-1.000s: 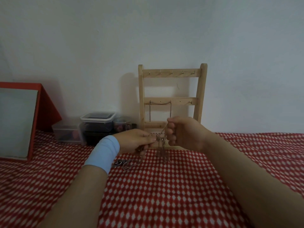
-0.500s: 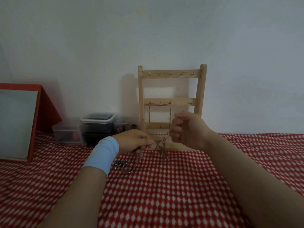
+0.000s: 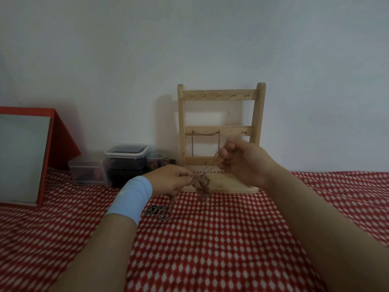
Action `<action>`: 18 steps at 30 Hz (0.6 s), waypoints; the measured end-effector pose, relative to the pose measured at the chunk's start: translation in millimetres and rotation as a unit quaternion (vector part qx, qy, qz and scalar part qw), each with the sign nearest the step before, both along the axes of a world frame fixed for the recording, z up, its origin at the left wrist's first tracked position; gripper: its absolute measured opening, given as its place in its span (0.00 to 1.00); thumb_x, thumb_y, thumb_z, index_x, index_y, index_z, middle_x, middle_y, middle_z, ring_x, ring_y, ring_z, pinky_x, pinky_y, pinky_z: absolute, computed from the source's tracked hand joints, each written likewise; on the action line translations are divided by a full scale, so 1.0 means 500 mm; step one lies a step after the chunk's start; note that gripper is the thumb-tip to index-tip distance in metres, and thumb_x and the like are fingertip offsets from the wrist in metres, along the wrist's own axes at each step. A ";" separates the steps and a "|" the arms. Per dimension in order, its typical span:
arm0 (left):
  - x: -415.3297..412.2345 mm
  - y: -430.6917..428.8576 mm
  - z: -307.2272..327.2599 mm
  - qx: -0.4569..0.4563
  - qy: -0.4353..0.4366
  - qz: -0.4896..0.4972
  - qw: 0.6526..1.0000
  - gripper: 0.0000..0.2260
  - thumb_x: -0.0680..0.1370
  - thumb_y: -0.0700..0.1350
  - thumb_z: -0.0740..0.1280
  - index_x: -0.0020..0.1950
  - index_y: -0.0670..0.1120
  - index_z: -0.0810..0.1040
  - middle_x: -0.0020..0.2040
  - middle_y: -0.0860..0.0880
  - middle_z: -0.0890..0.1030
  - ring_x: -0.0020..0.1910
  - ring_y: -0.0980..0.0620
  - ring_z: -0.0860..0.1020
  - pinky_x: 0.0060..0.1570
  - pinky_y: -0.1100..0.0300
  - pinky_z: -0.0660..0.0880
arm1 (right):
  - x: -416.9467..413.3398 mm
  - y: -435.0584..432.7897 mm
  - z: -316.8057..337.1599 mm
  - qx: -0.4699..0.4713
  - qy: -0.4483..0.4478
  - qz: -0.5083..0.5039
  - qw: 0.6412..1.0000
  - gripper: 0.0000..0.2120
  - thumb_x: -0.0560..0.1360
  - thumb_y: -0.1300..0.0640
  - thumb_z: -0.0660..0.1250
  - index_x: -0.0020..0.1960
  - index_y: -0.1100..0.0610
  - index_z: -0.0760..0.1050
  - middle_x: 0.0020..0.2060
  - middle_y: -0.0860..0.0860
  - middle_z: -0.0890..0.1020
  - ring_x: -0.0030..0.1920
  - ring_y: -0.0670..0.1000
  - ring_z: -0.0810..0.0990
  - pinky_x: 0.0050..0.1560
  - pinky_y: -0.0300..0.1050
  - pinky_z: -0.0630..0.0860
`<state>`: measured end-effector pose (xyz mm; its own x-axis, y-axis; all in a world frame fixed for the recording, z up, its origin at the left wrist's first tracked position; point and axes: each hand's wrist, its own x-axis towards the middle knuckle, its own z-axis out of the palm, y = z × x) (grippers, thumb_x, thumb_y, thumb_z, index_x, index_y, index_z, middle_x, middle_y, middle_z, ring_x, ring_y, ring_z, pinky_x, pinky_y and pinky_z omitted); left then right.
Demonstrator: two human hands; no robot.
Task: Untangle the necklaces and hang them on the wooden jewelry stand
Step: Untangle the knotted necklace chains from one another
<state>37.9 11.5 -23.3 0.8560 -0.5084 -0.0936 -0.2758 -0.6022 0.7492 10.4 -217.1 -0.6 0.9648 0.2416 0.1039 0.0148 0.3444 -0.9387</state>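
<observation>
Head view looks down on my two hands held just above the red-and-white checked cloth (image 3: 210, 239). My left hand (image 3: 168, 179), with a pale blue band (image 3: 131, 200) round its wrist, pinches one part of a thin chain between thumb and fingertips. My right hand (image 3: 244, 163) sits a little higher and farther out, fingers curled tight on another part of that necklace (image 3: 210, 167), so the chain runs taut and slanting between the two. A dark knot of links and pendant (image 3: 203, 186) dangles below the span, nearer my left hand (too blurred to say how many strands are in it). Below my left wrist, a second clump of silvery chain (image 3: 160, 211) lies on the cloth. Just beyond both hands stands the wooden jewelry stand (image 3: 260, 114), upright against the wall, one chain (image 3: 205, 134) draped from hooks on its middle bar. Farther off past my left hand sit some clear plastic containers (image 3: 124, 159) and a red-framed board (image 3: 23, 157).
</observation>
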 end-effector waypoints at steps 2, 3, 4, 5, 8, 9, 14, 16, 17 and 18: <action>-0.002 -0.005 0.006 -0.010 -0.005 0.003 1.000 0.11 0.83 0.51 0.59 0.55 0.51 0.81 0.26 0.53 0.66 0.25 0.56 0.65 0.34 0.62 0.74 | 0.001 0.007 0.000 0.068 0.020 -0.006 0.998 0.21 0.82 0.55 0.59 0.31 0.53 0.67 0.31 0.53 0.77 0.36 0.54 0.75 0.44 0.48 0.73; -0.004 -0.006 0.009 -0.021 -0.001 0.000 1.000 0.13 0.83 0.51 0.58 0.55 0.49 0.81 0.27 0.53 0.65 0.25 0.56 0.65 0.32 0.64 0.73 | 0.000 0.008 0.000 0.070 0.021 -0.005 0.997 0.20 0.81 0.54 0.61 0.31 0.54 0.67 0.32 0.54 0.78 0.36 0.54 0.75 0.43 0.48 0.74; -0.006 -0.007 0.011 -0.038 0.012 -0.008 0.999 0.14 0.83 0.51 0.57 0.55 0.48 0.82 0.27 0.53 0.64 0.25 0.56 0.63 0.31 0.65 0.72 | -0.004 0.008 0.001 0.053 0.018 0.003 0.998 0.17 0.79 0.53 0.64 0.33 0.55 0.68 0.33 0.55 0.79 0.35 0.54 0.75 0.42 0.48 0.75; -0.007 -0.006 0.011 -0.057 0.027 -0.017 0.998 0.16 0.84 0.52 0.56 0.55 0.48 0.82 0.28 0.53 0.63 0.26 0.56 0.63 0.30 0.66 0.72 | -0.009 0.008 0.001 0.019 0.008 0.015 1.000 0.13 0.77 0.53 0.66 0.36 0.56 0.71 0.35 0.55 0.81 0.34 0.53 0.76 0.42 0.48 0.75; -0.014 -0.007 0.010 -0.057 0.029 -0.032 0.997 0.15 0.82 0.54 0.59 0.50 0.53 0.85 0.28 0.52 0.63 0.27 0.56 0.64 0.31 0.68 0.71 | -0.012 0.008 -0.002 -0.105 -0.019 0.014 0.994 0.05 0.78 0.60 0.66 0.49 0.62 0.76 0.44 0.55 0.85 0.30 0.50 0.75 0.37 0.46 0.77; -0.015 -0.010 0.011 -0.036 0.015 -0.034 0.999 0.14 0.81 0.55 0.61 0.48 0.55 0.86 0.28 0.51 0.65 0.27 0.56 0.66 0.34 0.68 0.71 | -0.010 0.009 -0.002 -0.130 -0.024 -0.001 0.991 0.05 0.80 0.61 0.64 0.51 0.63 0.76 0.45 0.56 0.85 0.29 0.50 0.75 0.35 0.46 0.77; -0.014 -0.016 0.009 0.029 -0.001 -0.014 0.999 0.10 0.78 0.55 0.67 0.44 0.53 0.86 0.43 0.55 0.84 0.46 0.56 0.81 0.54 0.62 0.74 | -0.016 0.023 0.005 -0.212 -0.061 -0.072 0.973 0.21 0.84 0.55 0.62 0.33 0.61 0.72 0.37 0.58 0.82 0.30 0.55 0.79 0.44 0.57 0.85; -0.013 -0.019 0.008 0.042 -0.012 -0.003 0.999 0.07 0.77 0.53 0.68 0.45 0.53 0.85 0.47 0.55 0.85 0.50 0.55 0.81 0.57 0.61 0.74 | -0.017 0.027 0.004 -0.237 -0.082 -0.102 0.963 0.23 0.84 0.54 0.61 0.33 0.63 0.74 0.36 0.59 0.82 0.28 0.54 0.78 0.49 0.62 0.84; -0.014 -0.023 0.007 0.039 -0.012 -0.001 0.999 0.06 0.77 0.52 0.69 0.47 0.52 0.84 0.48 0.53 0.85 0.51 0.53 0.82 0.57 0.60 0.76 | -0.018 0.029 0.003 -0.235 -0.091 -0.100 0.963 0.22 0.84 0.54 0.61 0.34 0.63 0.76 0.37 0.59 0.82 0.26 0.53 0.76 0.49 0.63 0.84; -0.016 -0.029 0.006 0.018 0.003 -0.003 1.000 0.05 0.77 0.49 0.69 0.50 0.50 0.82 0.49 0.50 0.85 0.51 0.50 0.83 0.57 0.57 0.78 | -0.020 0.033 0.005 -0.229 -0.097 -0.093 0.964 0.22 0.84 0.53 0.61 0.35 0.63 0.76 0.39 0.60 0.83 0.24 0.52 0.73 0.47 0.62 0.85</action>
<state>30.0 -3.0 -20.3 0.8521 -0.5102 -0.1171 -0.2749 -0.6265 0.7293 0.2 -200.5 1.8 0.9689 0.1301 0.2104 0.2272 -0.1317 -0.9649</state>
